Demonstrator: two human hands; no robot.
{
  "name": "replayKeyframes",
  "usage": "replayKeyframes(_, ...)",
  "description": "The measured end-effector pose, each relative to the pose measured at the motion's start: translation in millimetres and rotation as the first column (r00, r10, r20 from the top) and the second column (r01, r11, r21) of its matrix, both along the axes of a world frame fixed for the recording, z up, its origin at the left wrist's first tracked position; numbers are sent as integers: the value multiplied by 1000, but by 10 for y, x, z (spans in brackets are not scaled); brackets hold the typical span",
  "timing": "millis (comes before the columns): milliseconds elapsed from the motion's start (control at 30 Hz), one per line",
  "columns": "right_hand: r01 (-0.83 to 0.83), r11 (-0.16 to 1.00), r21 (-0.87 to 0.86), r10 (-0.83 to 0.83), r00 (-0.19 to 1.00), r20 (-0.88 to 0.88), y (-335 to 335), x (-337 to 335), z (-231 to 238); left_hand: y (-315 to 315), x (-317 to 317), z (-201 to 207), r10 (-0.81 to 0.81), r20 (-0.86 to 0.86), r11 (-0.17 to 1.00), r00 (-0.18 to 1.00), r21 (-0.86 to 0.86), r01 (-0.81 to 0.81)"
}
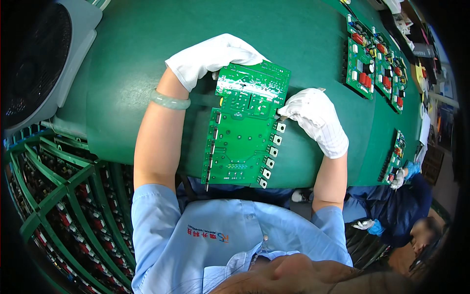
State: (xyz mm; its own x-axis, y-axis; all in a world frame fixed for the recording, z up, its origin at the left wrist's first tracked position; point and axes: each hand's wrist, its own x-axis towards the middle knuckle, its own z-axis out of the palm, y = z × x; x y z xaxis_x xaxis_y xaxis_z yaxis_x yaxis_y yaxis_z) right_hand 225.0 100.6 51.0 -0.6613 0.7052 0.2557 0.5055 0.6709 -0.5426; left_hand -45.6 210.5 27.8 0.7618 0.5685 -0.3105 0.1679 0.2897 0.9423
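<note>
A green circuit board [240, 142] is held tilted over the green table, its solder side facing up. Along its right edge stick out several metal-tabbed transistors [273, 152]; dark parts line its left edge. My left hand [220, 56], in a white glove, is closed on the board's far left corner, with the fingertips partly hidden behind it. At the right edge, just above the transistors, my right hand [313, 115], also white-gloved, has its fingers pressed together. A slim thing seems to pass through them, with small ends showing, but its kind cannot be made out.
More populated circuit boards [361, 59] stand at the far right. A grey fan [81, 49] is at the left. Below it, a green rack [58, 191] holds several boards. At the right, a gloved co-worker's hand [397, 179] touches another board [393, 154].
</note>
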Motion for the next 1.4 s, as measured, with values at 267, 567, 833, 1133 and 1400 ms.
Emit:
replayKeyframes(267,20,996,92,-29,995,98,-50,23,-20,-21,-5,30,4,1,1000,1000,-14,-3)
replayKeyframes(567,83,986,144,-98,989,106,-126,-6,84,-21,11,-78,41,-1,997,999,62,-40)
replayKeyframes(833,211,976,-60,-219,930,-294,-132,79,30,-68,-34,192,97,112,991,989,82,-107)
replayKeyframes(1133,241,529,-814,-849,163,-503,64,424,183,-356,107,505,590,589,676,553,16,-737)
replayKeyframes(1400,101,478,-873,-851,298,-431,35,354,-26,-567,329,661,617,656,626,435,-74,-776)
